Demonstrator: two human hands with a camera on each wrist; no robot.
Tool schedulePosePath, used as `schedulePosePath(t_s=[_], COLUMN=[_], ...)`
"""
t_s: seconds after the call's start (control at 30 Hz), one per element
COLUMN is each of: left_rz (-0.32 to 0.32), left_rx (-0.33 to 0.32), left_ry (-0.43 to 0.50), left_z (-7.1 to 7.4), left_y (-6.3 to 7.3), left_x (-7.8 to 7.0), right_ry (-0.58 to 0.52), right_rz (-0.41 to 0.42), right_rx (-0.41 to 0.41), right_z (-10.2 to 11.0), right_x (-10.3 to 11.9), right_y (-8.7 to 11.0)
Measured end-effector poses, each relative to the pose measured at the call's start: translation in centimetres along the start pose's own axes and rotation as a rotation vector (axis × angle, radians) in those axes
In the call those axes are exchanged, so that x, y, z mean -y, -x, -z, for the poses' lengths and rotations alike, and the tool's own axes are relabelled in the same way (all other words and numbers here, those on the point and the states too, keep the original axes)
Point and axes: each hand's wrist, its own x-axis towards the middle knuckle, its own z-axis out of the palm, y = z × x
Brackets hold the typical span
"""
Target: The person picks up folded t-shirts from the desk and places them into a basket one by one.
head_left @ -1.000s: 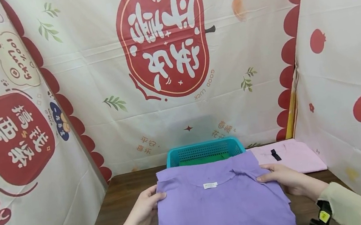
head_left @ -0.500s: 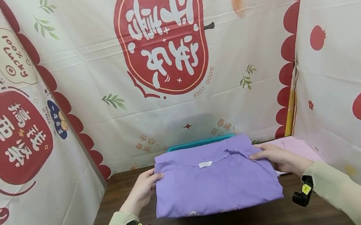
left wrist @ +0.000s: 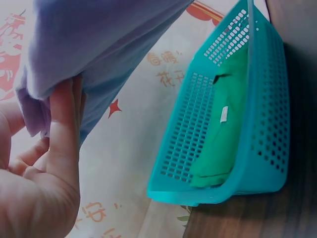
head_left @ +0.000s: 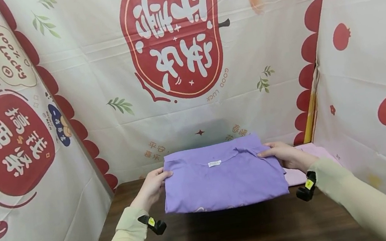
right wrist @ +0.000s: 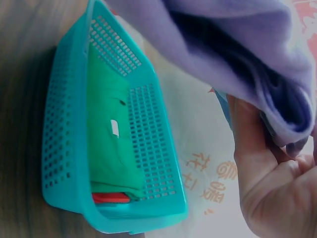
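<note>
A folded purple shirt (head_left: 219, 182) with a white neck label hangs above the table between both hands. My left hand (head_left: 153, 186) grips its left side, thumb on top and fingers underneath. On the other side my right hand (head_left: 285, 156) pinches the right edge near the collar. Both wrist views show a teal plastic basket (left wrist: 168, 195) below the raised shirt; in the head view the shirt hides it. Inside the basket lies a folded green shirt (right wrist: 106, 144) with a white label, and a strip of red cloth (right wrist: 110, 197) shows under it.
A pink folded garment (head_left: 295, 176) lies on the dark wooden table (head_left: 222, 234) at the right, partly hidden by the right hand and the purple shirt. Printed cloth walls (head_left: 185, 117) stand at the back and on both sides.
Both hands have carried the purple shirt up and away from the body, toward the back wall. In the head view it now covers the teal basket, which was visible behind it before.
</note>
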Motion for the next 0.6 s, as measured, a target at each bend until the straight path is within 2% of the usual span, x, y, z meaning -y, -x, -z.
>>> schedulePosePath(t_s=[0.37, 0.6], left_rz=[0.003, 0.01], left_rx=[-0.016, -0.035], left_ry=[0.013, 0.004], left_z=[-0.8, -0.7], left_y=[-2.7, -4.1], left_x=[-2.0, -2.3], right_ry=[0.071, 0.059], right_rz=[-0.025, -0.035], right_rx=[-0.025, -0.032], right_z=[1.9, 2.0], right_x=[2.6, 3.1], right_y=[-2.0, -3.3])
